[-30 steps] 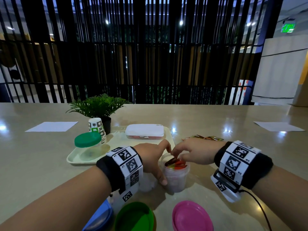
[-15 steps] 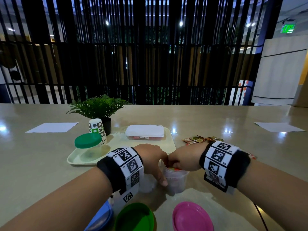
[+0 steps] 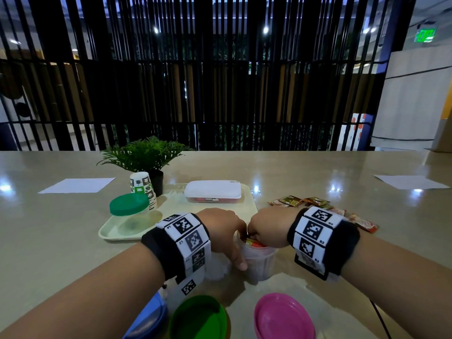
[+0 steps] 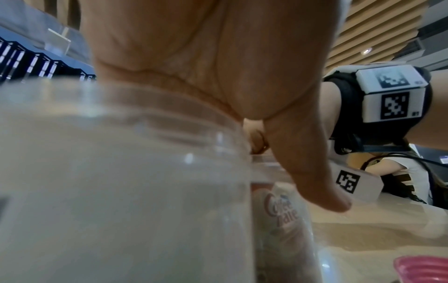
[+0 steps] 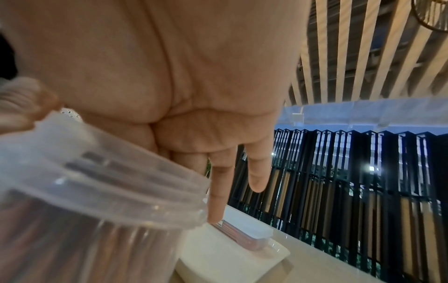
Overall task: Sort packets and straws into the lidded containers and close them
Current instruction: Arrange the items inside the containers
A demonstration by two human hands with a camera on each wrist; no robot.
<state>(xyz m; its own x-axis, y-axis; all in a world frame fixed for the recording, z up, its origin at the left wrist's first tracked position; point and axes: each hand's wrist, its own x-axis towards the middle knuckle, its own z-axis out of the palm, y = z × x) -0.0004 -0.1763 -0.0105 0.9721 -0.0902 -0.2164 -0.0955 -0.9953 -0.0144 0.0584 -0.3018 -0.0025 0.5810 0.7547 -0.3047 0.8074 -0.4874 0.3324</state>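
Observation:
A clear round container stands open near the table's front edge, with red and yellow packets at its mouth. My left hand holds it, the thumb lying down its side and the fingers curled over the far rim. In the left wrist view a Coffee-mate packet shows through its wall. My right hand is turned down over the mouth and presses on the packets. Two of its fingers hang straight beyond the rim; the other fingertips are hidden. Loose packets lie behind the right wrist.
A second clear container stands just left of the first. Blue, green and pink lids lie nearest me. The pale tray holds a green-lidded jar and a white lidded box. Paper cups and a potted plant stand behind.
My right hand has rolled over and gone from pinching packets above the container to pressing down into its mouth. The left hand has kept its hold.

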